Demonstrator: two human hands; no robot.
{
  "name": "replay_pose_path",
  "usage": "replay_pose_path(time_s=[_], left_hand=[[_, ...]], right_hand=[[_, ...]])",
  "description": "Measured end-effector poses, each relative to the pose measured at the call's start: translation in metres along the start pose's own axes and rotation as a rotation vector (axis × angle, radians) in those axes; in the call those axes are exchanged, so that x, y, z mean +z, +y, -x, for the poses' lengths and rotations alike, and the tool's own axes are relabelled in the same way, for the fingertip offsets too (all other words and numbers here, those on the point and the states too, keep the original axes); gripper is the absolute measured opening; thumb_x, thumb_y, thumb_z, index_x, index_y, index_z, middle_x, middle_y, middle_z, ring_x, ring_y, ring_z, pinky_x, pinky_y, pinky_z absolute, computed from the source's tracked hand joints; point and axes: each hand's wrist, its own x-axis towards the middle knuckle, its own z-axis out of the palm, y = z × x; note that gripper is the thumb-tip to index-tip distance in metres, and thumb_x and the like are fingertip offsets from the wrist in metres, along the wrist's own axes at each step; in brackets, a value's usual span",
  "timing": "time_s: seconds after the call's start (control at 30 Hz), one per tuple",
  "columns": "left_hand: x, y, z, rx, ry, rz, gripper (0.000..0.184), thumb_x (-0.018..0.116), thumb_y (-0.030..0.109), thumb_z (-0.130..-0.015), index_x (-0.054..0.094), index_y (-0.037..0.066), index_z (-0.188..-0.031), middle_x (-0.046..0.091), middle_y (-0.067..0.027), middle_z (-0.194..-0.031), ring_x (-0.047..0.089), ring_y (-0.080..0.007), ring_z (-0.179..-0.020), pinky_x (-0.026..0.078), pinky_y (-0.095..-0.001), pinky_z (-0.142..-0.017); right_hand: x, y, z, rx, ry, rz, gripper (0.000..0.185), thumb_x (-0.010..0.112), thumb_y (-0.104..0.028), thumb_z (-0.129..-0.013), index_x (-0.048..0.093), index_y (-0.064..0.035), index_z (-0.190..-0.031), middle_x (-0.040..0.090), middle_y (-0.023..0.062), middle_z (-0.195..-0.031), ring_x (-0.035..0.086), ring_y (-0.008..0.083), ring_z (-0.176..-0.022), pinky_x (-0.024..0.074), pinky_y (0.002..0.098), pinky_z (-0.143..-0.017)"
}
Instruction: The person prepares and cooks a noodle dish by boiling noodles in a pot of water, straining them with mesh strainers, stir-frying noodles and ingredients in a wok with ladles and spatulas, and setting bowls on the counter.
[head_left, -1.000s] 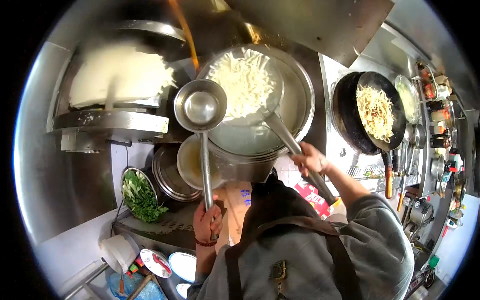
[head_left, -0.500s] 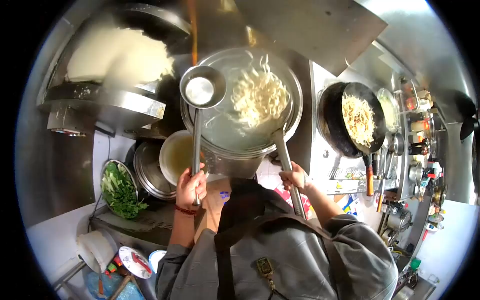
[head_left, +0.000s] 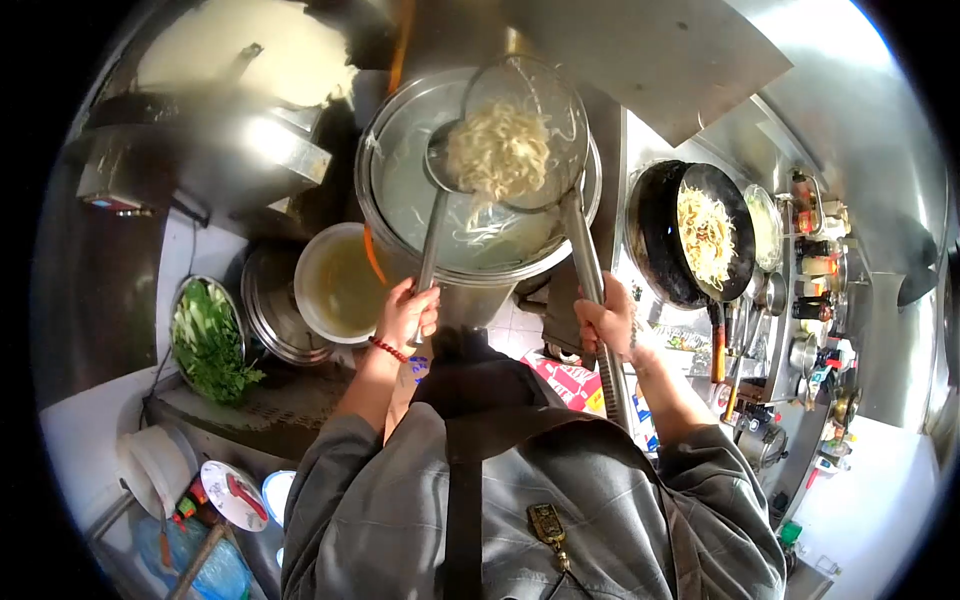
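My left hand (head_left: pixel 408 312) is wrapped round the handle of a metal ladle (head_left: pixel 432 240), whose bowl is partly hidden at the left side of a clump of pale noodles (head_left: pixel 498 150). In my right hand (head_left: pixel 608 318) is the thick handle of a round wire strainer (head_left: pixel 568 110). The strainer is over the big steel pot (head_left: pixel 376 215) of cloudy water, and the noodles lie at its left part, between it and the ladle. Some loose strands hang below the clump toward the water.
Right of the pot, a black wok (head_left: pixel 655 235) holds a pan (head_left: pixel 735 200) of browned noodles. Bottles and utensils line the far right. A bowl of yellowish liquid (head_left: pixel 345 285), a lidded pot (head_left: pixel 275 310) and leafy greens (head_left: pixel 212 345) stand left. White dough (head_left: pixel 250 50) is upper left.
The ladle has moved from the pot's left rim to the noodles. The strainer has risen into clear view above the water, with the noodles gathered at its left. Both hands keep their grip.
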Motion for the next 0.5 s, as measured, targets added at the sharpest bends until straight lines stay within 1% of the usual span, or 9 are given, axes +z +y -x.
replay_pose_path(time_s=[0.07,0.1,0.13,0.2,0.23,0.27,0.33,0.4,0.5], left_hand=[[0.005,-0.002,-0.003,-0.019,-0.088,0.043,0.010,0.056,0.008,-0.085,0.049,0.008,-0.092,0.044,0.0006,-0.064,0.039,-0.0057,-0.044,0.032,-0.0216,-0.037],[0.008,-0.003,-0.005,-0.020,-0.086,0.052,0.010,0.056,0.008,-0.085,0.049,0.008,-0.092,0.044,0.0006,-0.064,0.039,-0.0057,-0.044,0.032,-0.0216,-0.037],[0.010,-0.003,-0.005,-0.024,-0.098,0.071,0.010,0.056,0.007,-0.085,0.049,0.007,-0.092,0.044,0.0007,-0.064,0.039,-0.0057,-0.044,0.032,-0.0216,-0.038],[0.014,0.002,-0.001,-0.021,-0.112,0.091,0.010,0.056,0.007,-0.085,0.049,0.007,-0.092,0.044,0.0007,-0.064,0.039,-0.0056,-0.044,0.032,-0.0217,-0.038],[0.018,0.005,0.002,-0.013,-0.093,0.052,0.010,0.056,0.007,-0.085,0.048,0.007,-0.092,0.043,0.0008,-0.064,0.039,-0.0054,-0.044,0.032,-0.0217,-0.038],[0.022,0.010,0.006,-0.002,-0.074,0.013,0.010,0.055,0.007,-0.085,0.048,0.007,-0.092,0.043,0.0010,-0.064,0.038,-0.0053,-0.044,0.032,-0.0217,-0.038],[0.030,0.020,0.017,-0.001,-0.051,-0.015,0.011,0.055,0.006,-0.085,0.047,0.007,-0.093,0.042,0.0015,-0.062,0.038,-0.0053,-0.042,0.033,-0.0221,-0.036],[0.032,0.029,0.026,0.105,-0.017,-0.199,0.012,0.055,0.005,-0.085,0.046,0.008,-0.093,0.041,0.0021,-0.059,0.038,-0.0054,-0.040,0.033,-0.0221,-0.034],[0.034,0.051,0.045,0.215,0.066,-0.520,0.012,0.052,0.002,-0.086,0.044,0.007,-0.092,0.040,0.0027,-0.056,0.040,-0.0053,-0.038,0.032,-0.0219,-0.030]], right_hand=[[-0.005,0.014,-0.007,-0.040,0.044,0.068,0.024,0.052,-0.001,-0.078,0.041,0.0000,-0.098,0.045,0.0067,-0.059,0.042,0.0115,-0.039,0.0348,0.0280,-0.035],[-0.022,0.041,-0.021,-0.246,0.179,0.315,0.024,0.052,-0.002,-0.079,0.039,-0.0003,-0.098,0.045,0.0067,-0.059,0.042,0.0118,-0.039,0.0359,0.0289,-0.035],[-0.035,0.061,-0.031,-0.300,0.281,0.465,0.022,0.052,-0.003,-0.080,0.039,-0.0009,-0.098,0.045,0.0063,-0.060,0.043,0.0122,-0.041,0.0370,0.0294,-0.036],[-0.050,0.107,-0.053,-0.271,0.397,0.585,0.020,0.051,-0.004,-0.082,0.038,-0.0023,-0.097,0.045,0.0055,-0.061,0.045,0.0130,-0.045,0.0393,0.0303,-0.039],[-0.046,0.118,-0.062,-0.212,0.371,0.514,0.019,0.050,-0.005,-0.083,0.038,-0.0030,-0.097,0.045,0.0051,-0.062,0.045,0.0134,-0.047,0.0405,0.0308,-0.040],[-0.028,0.095,-0.058,0.065,0.256,0.298,0.016,0.049,-0.004,-0.083,0.039,-0.0032,-0.096,0.044,0.0045,-0.063,0.044,0.0127,-0.047,0.0399,0.0294,-0.041],[-0.015,0.089,-0.077,0.164,-0.030,-0.249,0.021,0.051,-0.001,-0.080,0.037,-0.0019,-0.096,0.045,0.0057,-0.063,0.040,0.0118,-0.043,0.0365,0.0259,-0.038],[-0.007,0.100,-0.098,0.253,-0.323,-0.744,0.015,0.049,0.002,-0.082,0.043,-0.0005,-0.095,0.043,0.0031,-0.064,0.035,0.0073,-0.044,0.0303,0.0216,-0.037],[-0.004,0.094,-0.101,0.286,-0.542,-1.015,0.014,0.047,-0.001,-0.084,0.044,-0.0003,-0.097,0.043,0.0030,-0.067,0.034,0.0055,-0.045,0.0291,0.0187,-0.037]])
